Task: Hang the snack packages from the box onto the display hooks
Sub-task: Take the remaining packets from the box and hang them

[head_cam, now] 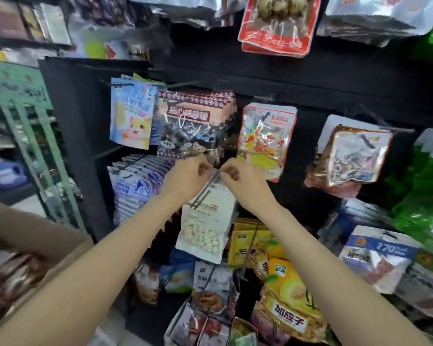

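White pouch at the hook tip

The box (23, 278) sits low at the left. The left hand (185, 178) and right hand (240, 179) both pinch the top edge of the white snack package (205, 228), which hangs long axis down just below them, on the hook (208, 186) running between them, both equally near

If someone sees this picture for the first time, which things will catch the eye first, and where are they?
First come the two bare hands meeting at the centre: the left hand and the right hand both pinch the end of a display hook. From that hook a white snack pouch with pale round pieces hangs just below. Next, the red package at the top stands out against the black display board, and an open cardboard box sits at lower left.
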`<state>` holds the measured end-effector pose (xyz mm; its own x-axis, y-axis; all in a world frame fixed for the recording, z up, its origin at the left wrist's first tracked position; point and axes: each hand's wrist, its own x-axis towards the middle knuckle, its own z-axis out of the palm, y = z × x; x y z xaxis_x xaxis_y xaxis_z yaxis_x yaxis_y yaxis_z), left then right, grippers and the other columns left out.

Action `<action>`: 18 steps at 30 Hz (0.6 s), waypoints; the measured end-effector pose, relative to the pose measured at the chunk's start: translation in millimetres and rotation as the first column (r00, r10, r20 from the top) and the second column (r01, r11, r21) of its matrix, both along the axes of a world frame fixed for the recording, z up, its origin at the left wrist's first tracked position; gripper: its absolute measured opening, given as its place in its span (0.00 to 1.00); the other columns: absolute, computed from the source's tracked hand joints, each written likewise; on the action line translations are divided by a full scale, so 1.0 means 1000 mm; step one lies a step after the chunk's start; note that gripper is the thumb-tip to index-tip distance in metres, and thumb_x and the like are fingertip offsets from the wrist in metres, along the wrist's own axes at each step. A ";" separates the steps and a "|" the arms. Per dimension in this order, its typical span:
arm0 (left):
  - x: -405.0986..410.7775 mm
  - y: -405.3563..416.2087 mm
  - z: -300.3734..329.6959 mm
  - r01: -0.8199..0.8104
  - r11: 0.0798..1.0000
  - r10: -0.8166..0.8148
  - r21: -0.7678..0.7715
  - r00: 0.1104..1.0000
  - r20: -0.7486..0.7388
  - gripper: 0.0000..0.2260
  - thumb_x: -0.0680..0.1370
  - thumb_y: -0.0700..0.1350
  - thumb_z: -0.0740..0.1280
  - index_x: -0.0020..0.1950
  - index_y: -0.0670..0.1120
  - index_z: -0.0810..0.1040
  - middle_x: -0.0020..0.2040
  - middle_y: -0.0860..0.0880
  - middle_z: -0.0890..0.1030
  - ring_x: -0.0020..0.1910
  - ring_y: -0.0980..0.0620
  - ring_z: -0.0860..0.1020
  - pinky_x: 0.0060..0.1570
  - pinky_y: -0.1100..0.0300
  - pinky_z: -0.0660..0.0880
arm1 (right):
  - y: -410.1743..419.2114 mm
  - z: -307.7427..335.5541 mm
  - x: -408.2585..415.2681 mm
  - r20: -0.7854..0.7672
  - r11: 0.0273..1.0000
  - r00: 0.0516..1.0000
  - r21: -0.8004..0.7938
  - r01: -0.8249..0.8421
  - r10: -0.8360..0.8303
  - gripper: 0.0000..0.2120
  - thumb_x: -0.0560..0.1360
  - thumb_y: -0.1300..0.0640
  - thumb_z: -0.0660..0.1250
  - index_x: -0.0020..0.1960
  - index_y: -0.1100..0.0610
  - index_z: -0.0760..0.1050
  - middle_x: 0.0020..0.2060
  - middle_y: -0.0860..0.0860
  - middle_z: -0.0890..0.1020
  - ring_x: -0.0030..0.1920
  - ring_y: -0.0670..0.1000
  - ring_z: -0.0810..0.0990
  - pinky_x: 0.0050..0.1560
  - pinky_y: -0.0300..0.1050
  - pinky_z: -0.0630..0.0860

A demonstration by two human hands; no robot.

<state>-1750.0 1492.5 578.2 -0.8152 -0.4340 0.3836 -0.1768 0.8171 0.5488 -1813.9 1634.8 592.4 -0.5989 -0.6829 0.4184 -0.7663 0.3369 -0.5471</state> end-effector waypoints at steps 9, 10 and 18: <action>0.190 -0.208 -0.079 -0.391 0.918 0.358 0.071 0.891 0.280 0.06 0.79 0.45 0.62 0.50 0.46 0.78 0.46 0.46 0.81 0.44 0.45 0.79 0.43 0.53 0.76 | -0.243 -0.091 0.146 0.189 0.904 0.932 0.246 -0.350 0.310 0.06 0.76 0.58 0.63 0.50 0.57 0.78 0.46 0.55 0.83 0.49 0.55 0.79 0.49 0.49 0.75; 0.211 -0.232 -0.091 -0.427 0.901 0.383 0.075 0.865 0.324 0.06 0.79 0.45 0.62 0.50 0.46 0.78 0.46 0.45 0.81 0.45 0.45 0.79 0.44 0.52 0.76 | -0.269 -0.102 0.164 0.221 0.881 0.919 0.281 -0.381 0.328 0.07 0.77 0.58 0.62 0.51 0.57 0.78 0.47 0.55 0.83 0.49 0.55 0.79 0.49 0.49 0.76; 0.319 -0.362 -0.206 -0.591 0.793 0.377 0.146 0.664 0.645 0.12 0.78 0.47 0.62 0.50 0.39 0.78 0.51 0.37 0.80 0.53 0.39 0.78 0.50 0.51 0.73 | -0.425 -0.214 0.260 0.462 0.661 0.845 0.549 -0.512 0.271 0.10 0.79 0.57 0.60 0.55 0.61 0.76 0.52 0.60 0.80 0.53 0.60 0.78 0.47 0.47 0.73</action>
